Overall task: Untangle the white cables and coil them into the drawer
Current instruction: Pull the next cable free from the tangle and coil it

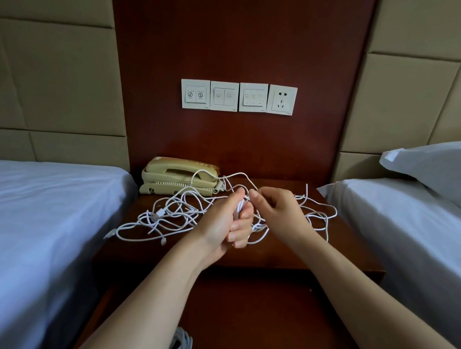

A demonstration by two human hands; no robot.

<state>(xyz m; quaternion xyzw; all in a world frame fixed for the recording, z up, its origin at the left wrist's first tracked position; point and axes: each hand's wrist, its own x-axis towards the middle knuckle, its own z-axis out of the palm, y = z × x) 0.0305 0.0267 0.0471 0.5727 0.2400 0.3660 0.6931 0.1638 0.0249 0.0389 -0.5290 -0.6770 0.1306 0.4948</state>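
The white cables (168, 213) lie tangled on the bench (286, 254), just in front of the telephone (179, 179). It seems wisest to draw slack out gently, one strand at a time, so no knot tightens. The left hand (227, 222) curls its fingers (239, 232) round a small gathered bundle; the right hand (276, 210) pinches a strand just beside it.

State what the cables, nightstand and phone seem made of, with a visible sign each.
Cables: likely plastic-sheathed, smooth white, bending in loose loops.
Nightstand: seemingly varnished wood or veneer, reddish-brown, faint sheen.
Phone: probably moulded plastic, cream, slightly glossy.
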